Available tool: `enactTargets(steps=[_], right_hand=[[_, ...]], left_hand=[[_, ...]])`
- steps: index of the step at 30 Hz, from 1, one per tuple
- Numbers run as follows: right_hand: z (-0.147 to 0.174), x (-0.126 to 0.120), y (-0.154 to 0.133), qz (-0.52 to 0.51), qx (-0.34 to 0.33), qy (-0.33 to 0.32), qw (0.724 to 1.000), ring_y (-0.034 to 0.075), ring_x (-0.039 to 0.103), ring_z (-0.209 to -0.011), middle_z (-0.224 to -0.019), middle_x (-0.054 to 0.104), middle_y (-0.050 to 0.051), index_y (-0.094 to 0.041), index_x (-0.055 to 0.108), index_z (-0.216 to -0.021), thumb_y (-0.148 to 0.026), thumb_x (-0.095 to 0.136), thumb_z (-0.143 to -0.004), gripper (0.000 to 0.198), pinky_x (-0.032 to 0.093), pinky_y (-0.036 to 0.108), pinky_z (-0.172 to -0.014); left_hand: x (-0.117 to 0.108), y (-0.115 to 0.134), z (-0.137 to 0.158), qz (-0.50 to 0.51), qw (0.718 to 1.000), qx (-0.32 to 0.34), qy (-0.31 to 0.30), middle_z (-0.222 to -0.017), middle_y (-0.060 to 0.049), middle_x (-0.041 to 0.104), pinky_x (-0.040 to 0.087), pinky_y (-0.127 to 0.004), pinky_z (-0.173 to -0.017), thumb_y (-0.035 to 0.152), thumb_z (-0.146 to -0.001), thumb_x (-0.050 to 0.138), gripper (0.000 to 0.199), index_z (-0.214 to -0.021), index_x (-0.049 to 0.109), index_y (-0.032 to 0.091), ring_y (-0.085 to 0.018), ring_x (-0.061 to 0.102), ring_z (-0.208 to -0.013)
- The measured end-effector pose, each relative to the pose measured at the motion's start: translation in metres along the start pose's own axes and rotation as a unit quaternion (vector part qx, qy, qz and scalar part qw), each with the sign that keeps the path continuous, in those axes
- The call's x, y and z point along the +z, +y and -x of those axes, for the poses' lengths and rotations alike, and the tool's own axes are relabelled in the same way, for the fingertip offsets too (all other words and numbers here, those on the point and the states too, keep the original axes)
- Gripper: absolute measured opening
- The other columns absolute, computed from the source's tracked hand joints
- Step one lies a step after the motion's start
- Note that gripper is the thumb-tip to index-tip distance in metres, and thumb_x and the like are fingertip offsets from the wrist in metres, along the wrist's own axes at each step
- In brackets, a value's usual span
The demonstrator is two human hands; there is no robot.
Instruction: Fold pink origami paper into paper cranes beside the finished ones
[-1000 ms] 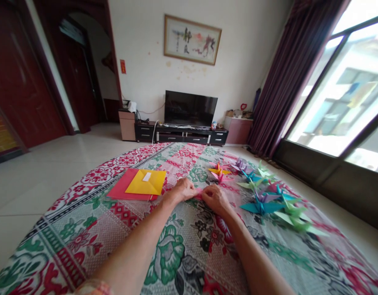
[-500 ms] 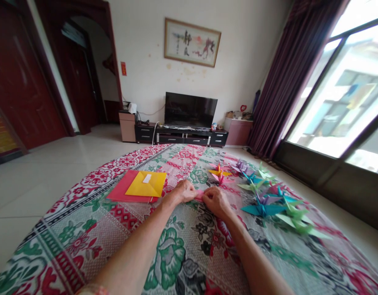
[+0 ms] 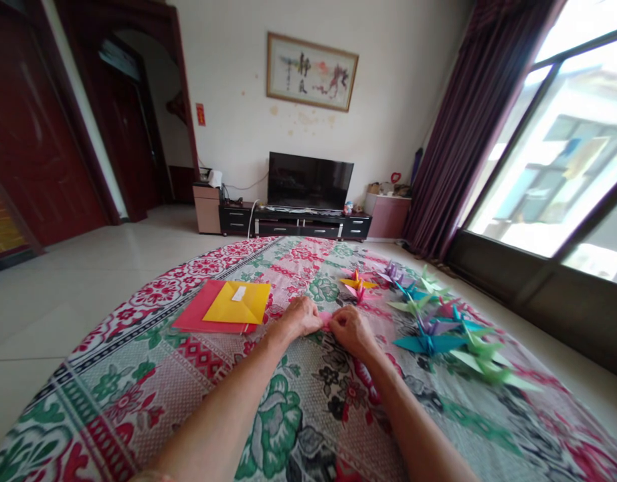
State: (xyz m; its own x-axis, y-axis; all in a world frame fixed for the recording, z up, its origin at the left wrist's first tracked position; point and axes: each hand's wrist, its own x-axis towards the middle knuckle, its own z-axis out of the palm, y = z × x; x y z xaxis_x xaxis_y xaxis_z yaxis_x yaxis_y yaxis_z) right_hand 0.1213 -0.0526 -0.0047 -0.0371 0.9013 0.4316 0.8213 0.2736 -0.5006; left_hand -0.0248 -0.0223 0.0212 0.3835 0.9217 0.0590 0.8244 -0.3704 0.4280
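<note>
A small piece of pink folded paper [image 3: 325,320] lies between my two hands, low over the patterned tablecloth [image 3: 288,375]. My left hand [image 3: 303,316] pinches its left side with bent fingers. On the other side, my right hand [image 3: 349,327] is closed on the paper's right end, the thumb and fingertips together. Most of the paper is hidden by my fingers, so its exact folded shape cannot be made out. Just beyond my right hand rest a pink paper crane [image 3: 359,292] and a yellow paper crane [image 3: 357,280].
Several blue, green and purple paper cranes [image 3: 429,341] spread over the table's right side. To the left lies yellow paper [image 3: 238,309] with a small white piece on top, over red paper [image 3: 191,317]. A television [image 3: 310,179] stands beyond the table's rounded far edge.
The view has shifted very slightly. Both hands stay nearly in place on the pink paper, with only a small shift of the left fingers.
</note>
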Motion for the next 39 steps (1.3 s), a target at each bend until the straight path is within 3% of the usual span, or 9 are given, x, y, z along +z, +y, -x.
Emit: enactTargets(steps=[6,9,13,16,20,31,39], right_hand=[[-0.001,0.004,0.002,-0.001,0.005,0.005,1.0,0.014,0.057,-0.068,-0.07,0.063,0.004,-0.015,0.062,-0.052,-0.017,0.051,-0.065,0.017,0.043,0.023,-0.065],[-0.001,-0.001,0.003,-0.014,-0.004,-0.013,1.0,0.015,0.057,-0.07,-0.07,0.064,0.004,-0.015,0.063,-0.053,-0.019,0.052,-0.066,0.017,0.043,0.024,-0.067],[-0.002,-0.017,0.009,-0.059,-0.038,-0.078,0.994,0.015,0.059,-0.074,-0.081,0.067,0.004,-0.017,0.066,-0.057,-0.022,0.047,-0.072,0.025,0.044,0.024,-0.069],[-0.003,-0.029,0.014,-0.092,0.006,-0.098,0.991,0.016,0.061,-0.081,-0.09,0.068,0.004,-0.019,0.07,-0.071,-0.024,0.043,-0.075,0.027,0.045,0.026,-0.073],[-0.002,-0.033,0.016,-0.098,-0.013,-0.121,0.988,0.017,0.061,-0.083,-0.097,0.067,0.005,-0.02,0.071,-0.069,-0.024,0.047,-0.074,0.025,0.046,0.028,-0.075],[0.003,-0.022,0.011,-0.061,-0.019,-0.07,0.996,0.017,0.06,-0.086,-0.099,0.065,0.007,-0.019,0.069,-0.066,-0.026,0.057,-0.07,0.015,0.045,0.028,-0.078],[0.004,-0.009,0.01,-0.021,-0.027,-0.018,0.999,0.016,0.06,-0.082,-0.092,0.064,0.008,-0.017,0.063,-0.054,-0.013,0.051,-0.068,0.019,0.044,0.026,-0.077]], left_hand=[[0.007,-0.003,-0.001,0.011,0.999,0.021,0.042,-0.051,-0.008,0.059,0.036,-0.022,-0.055,0.042,-0.074,0.049,0.041,-0.055,0.066,0.01,-0.011,0.047,-0.053],[0.008,0.0,0.001,0.015,0.998,0.017,0.059,-0.057,-0.009,0.062,0.04,-0.024,-0.062,0.04,-0.072,0.053,0.035,-0.058,0.067,0.011,-0.014,0.053,-0.061],[0.005,0.003,0.004,0.018,0.999,0.005,0.04,-0.054,-0.005,0.06,0.042,-0.024,-0.062,0.031,-0.066,0.056,0.023,-0.06,0.068,0.013,-0.014,0.054,-0.06],[0.003,0.004,0.004,0.015,0.999,-0.005,0.034,-0.052,-0.003,0.059,0.041,-0.023,-0.06,0.029,-0.063,0.056,0.019,-0.06,0.068,0.014,-0.012,0.052,-0.057],[0.003,0.003,0.003,0.017,0.999,-0.004,0.03,-0.054,-0.003,0.06,0.04,-0.022,-0.058,0.031,-0.063,0.055,0.022,-0.061,0.069,0.014,-0.012,0.052,-0.058],[0.006,0.002,0.0,0.012,0.999,-0.012,0.028,-0.059,-0.005,0.062,0.042,-0.023,-0.064,0.031,-0.064,0.057,0.022,-0.064,0.07,0.013,-0.014,0.054,-0.062],[0.007,0.002,-0.001,-0.001,1.0,-0.011,0.025,-0.056,-0.004,0.06,0.04,-0.021,-0.059,0.031,-0.065,0.055,0.022,-0.064,0.07,0.014,-0.012,0.052,-0.058]])
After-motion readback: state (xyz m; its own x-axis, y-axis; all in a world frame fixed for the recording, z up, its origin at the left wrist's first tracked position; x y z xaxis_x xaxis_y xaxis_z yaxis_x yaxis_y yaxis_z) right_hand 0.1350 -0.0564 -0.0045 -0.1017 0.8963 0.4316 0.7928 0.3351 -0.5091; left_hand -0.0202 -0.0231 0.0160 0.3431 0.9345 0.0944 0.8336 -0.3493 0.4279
